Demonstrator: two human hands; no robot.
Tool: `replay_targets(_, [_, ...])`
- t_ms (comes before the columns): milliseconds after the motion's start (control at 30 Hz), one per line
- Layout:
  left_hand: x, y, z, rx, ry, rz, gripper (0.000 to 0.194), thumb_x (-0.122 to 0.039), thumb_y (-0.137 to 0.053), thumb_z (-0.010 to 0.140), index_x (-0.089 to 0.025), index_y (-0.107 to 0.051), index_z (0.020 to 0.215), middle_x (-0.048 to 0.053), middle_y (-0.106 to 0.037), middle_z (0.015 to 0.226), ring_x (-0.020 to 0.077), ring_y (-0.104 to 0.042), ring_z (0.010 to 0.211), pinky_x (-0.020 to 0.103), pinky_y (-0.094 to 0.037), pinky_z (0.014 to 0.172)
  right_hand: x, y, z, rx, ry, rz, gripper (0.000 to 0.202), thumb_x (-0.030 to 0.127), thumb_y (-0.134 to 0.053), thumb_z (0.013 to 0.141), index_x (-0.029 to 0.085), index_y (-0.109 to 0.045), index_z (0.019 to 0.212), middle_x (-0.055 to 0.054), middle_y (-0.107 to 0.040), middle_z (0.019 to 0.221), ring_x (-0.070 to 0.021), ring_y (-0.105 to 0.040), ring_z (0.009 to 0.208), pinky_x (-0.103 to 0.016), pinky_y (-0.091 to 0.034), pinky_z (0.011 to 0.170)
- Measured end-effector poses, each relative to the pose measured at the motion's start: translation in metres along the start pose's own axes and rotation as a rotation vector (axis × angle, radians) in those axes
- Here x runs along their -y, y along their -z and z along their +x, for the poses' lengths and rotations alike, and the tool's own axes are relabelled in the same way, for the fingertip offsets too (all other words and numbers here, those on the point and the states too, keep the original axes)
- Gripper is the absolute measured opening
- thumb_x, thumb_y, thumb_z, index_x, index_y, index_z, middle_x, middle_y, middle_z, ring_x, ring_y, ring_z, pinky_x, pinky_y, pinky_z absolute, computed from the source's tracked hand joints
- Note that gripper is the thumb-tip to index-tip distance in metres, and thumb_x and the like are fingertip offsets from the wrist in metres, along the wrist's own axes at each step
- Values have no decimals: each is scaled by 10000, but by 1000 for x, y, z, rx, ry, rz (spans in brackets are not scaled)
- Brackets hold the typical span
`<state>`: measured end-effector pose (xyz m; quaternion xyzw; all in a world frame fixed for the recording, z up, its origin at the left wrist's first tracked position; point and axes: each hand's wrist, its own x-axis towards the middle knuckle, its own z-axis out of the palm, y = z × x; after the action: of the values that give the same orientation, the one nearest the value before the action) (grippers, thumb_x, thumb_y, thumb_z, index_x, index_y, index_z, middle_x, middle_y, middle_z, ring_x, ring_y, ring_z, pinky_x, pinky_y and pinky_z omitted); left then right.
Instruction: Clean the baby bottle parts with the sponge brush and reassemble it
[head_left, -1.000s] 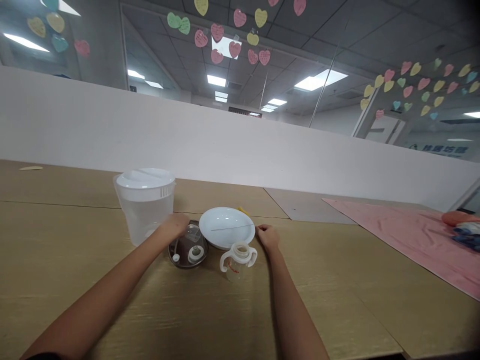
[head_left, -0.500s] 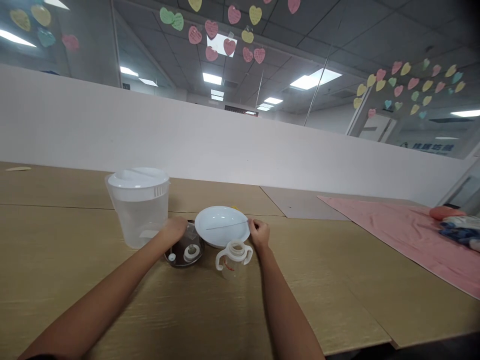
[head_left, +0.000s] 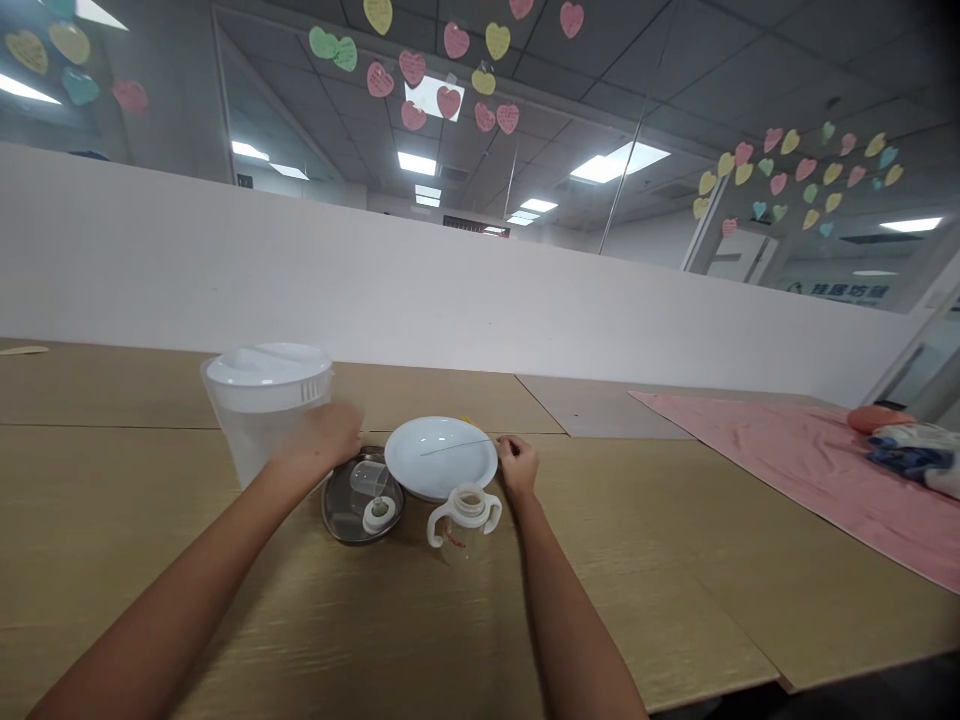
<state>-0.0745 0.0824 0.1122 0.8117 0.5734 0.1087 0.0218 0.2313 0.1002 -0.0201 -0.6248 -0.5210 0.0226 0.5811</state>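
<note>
My right hand (head_left: 518, 466) is closed on a thin wire-like rod (head_left: 454, 447), which reaches out over a white bowl (head_left: 431, 472). My left hand (head_left: 330, 437) is smeared by motion in front of the lidded plastic pitcher (head_left: 251, 435), above the metal tray's far edge. What it holds, if anything, does not show. On the round metal tray (head_left: 341, 520) lie a clear cap (head_left: 369, 478) and a white bottle collar with a nipple (head_left: 379, 514). A clear baby bottle (head_left: 466, 535) with white handles stands uncapped in front of the bowl.
Something small and yellow (head_left: 466, 420) peeks out behind the bowl. A pink cloth (head_left: 787, 470) covers the table's right side, with a cloth bundle (head_left: 911, 450) on it. Behind the wooden table (head_left: 637, 560) rises a white partition (head_left: 375, 290) with glass above.
My left hand has lifted and shifted left, away from the tray. The small white piece at the tray's left edge no longer shows there. My right hand stays nearly still with the rod.
</note>
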Motion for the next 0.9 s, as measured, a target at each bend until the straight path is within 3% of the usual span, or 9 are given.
replay_targets(133, [-14, 12, 0, -101, -57, 141, 238, -250, -398, 788, -135, -595, 719, 129, -640, 743, 226, -594, 690, 276, -368, 578, 14, 4, 12, -42, 1, 39, 334, 364, -448, 715, 142, -696, 731, -66, -645, 642, -179, -528, 634, -271, -390, 618])
replay_targets(233, [-20, 11, 7, -143, -126, 68, 280, -264, -331, 822, -147, -572, 739, 107, -642, 734, 200, -583, 641, 267, -340, 540, 31, 3, 26, 16, 26, 100, 295, 339, -475, 690, 148, -698, 717, -42, -624, 595, -159, -508, 594, -260, -379, 589])
replay_targets(400, [-30, 0, 16, -182, -156, -15, 278, -281, -314, 848, -165, -559, 783, 66, -649, 700, 176, -575, 609, 254, -314, 535, 59, -9, 43, 213, 22, 262, 235, 310, -494, 656, 146, -662, 648, 0, -547, 513, -113, -464, 508, -221, -352, 499])
replay_targets(633, [-33, -21, 24, -148, -200, -106, 233, -285, -373, 831, -170, -565, 766, 57, -657, 720, 165, -595, 648, 237, -354, 566, 94, -21, 41, 496, -65, 451, 163, 244, -477, 622, 151, -611, 621, 36, -499, 473, -62, -360, 383, -196, -267, 386])
replay_targets(900, [-38, -25, 25, -191, -189, -267, 252, -313, -376, 819, -174, -581, 770, 38, -656, 677, 158, -597, 610, 233, -370, 565, 125, -25, 26, 830, -111, 323, 200, 86, -404, 546, 156, -591, 534, 37, -510, 457, -62, -425, 375, -171, -269, 347])
